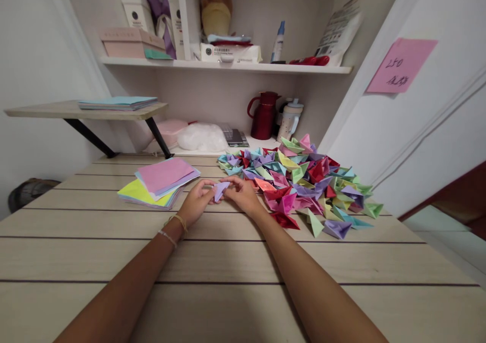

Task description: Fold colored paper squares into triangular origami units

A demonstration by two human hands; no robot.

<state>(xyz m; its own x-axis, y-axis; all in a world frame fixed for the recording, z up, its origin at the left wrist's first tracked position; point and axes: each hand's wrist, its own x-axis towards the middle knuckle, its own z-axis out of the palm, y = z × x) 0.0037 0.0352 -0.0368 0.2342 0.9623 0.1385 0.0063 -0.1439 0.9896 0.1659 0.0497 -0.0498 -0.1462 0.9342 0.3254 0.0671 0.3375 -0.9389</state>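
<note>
A small folded piece of lilac paper (220, 191) is held between my two hands just above the slatted table (228, 262). My left hand (197, 201) pinches its left side, with two bracelets on the wrist. At its right side, my right hand (243, 195) grips the paper between thumb and fingers. To the right lies a big heap of folded paper boats (299, 176) in red, pink, green, blue, yellow and purple. Left of my hands rests a stack of coloured paper sheets (163, 176), pink on top, overlapping yellow ones (132, 194).
A raised wooden stand (41, 109) on black legs at the left carries more paper (117, 102). Behind the table, a red jug (265, 115) and a light cup (290, 120) stand under a white shelf (228, 67). A pink note (402, 65) hangs on the right wall.
</note>
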